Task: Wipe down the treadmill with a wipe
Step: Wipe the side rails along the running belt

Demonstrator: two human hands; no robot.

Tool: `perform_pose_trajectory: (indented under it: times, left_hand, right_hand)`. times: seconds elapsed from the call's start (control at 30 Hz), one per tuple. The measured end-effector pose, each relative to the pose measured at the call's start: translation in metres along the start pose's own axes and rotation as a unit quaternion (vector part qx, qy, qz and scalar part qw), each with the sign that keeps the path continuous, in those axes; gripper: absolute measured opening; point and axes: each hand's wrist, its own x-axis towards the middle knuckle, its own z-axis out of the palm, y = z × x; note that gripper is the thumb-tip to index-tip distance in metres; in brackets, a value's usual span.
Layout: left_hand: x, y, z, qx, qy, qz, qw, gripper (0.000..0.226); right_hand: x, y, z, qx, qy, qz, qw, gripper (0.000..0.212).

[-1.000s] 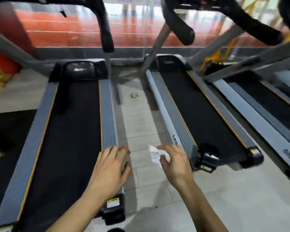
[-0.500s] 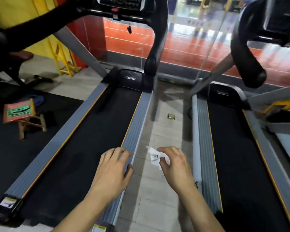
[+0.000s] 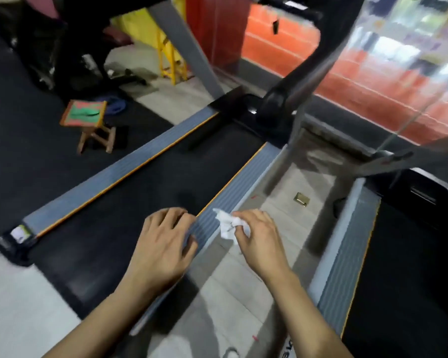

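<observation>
A treadmill (image 3: 130, 166) with a black belt and grey ribbed side rails runs diagonally from lower left to upper right. My right hand (image 3: 259, 239) pinches a crumpled white wipe (image 3: 225, 224) over the treadmill's right side rail (image 3: 233, 192). My left hand (image 3: 163, 244) hovers over the belt's right edge, palm down, fingers loosely bent, holding nothing. Whether the wipe touches the rail I cannot tell.
A second treadmill (image 3: 398, 267) lies to the right across a tiled floor strip with a small brass object (image 3: 301, 199) on it. A small wooden stool (image 3: 88, 122) stands on the black mat at left. The treadmill's black handrail and grey uprights (image 3: 295, 120) cross overhead.
The view has swung left and tilted, so the left treadmill now lies diagonally. Both hands kept their pose; the wipe now sits over the grey rail instead of the floor gap.
</observation>
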Motion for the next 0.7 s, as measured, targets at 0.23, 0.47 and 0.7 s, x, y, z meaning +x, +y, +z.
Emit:
perform_pose_trajectory:
  times: [0.23, 0.47, 0.7]
  left_hand:
    - [-0.008, 0.003, 0.052, 0.056, -0.006, -0.152, 0.987, 0.037]
    - [-0.002, -0.042, 0.134, 0.061, -0.030, -0.258, 0.964, 0.040]
    - [0.029, -0.126, 0.280, 0.031, -0.036, -0.290, 0.956, 0.039]
  right_hand:
    - [0.062, 0.063, 0.043, 0.015, -0.133, -0.084, 0.987, 0.028]
    - [0.119, 0.101, 0.134, 0.001, -0.201, -0.126, 0.972, 0.030]
    - [0.183, 0.176, 0.284, 0.010, -0.218, -0.126, 0.968, 0.029]
